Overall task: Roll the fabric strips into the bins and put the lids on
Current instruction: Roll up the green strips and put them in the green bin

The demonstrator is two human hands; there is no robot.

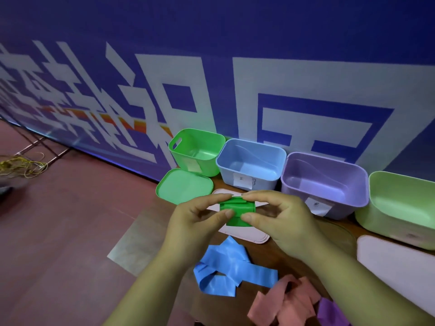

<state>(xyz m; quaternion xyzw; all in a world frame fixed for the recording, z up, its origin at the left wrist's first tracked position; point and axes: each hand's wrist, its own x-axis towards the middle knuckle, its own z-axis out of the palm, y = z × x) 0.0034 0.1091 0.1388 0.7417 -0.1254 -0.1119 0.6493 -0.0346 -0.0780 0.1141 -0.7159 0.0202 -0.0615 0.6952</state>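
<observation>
A green fabric strip point(237, 211), partly rolled, is held above the table between both hands. My left hand point(195, 222) pinches its left side and my right hand point(280, 220) pinches its right side. Behind stand several open bins: a green bin point(200, 165), a blue bin point(270, 182), a purple bin point(357, 198) and a pale green bin point(376, 217). A green lid point(181, 187) lies in front of the green bin. A blue strip point(226, 267), a pink strip point(289, 302) and a purple strip point(329, 311) lie loose near me.
A pale pink lid point(244, 234) lies flat under my hands and another white lid point(395, 264) at the right. A blue banner wall point(211, 67) rises right behind the bins. Red floor point(58, 220) with yellow cable point(23, 164) is on the left.
</observation>
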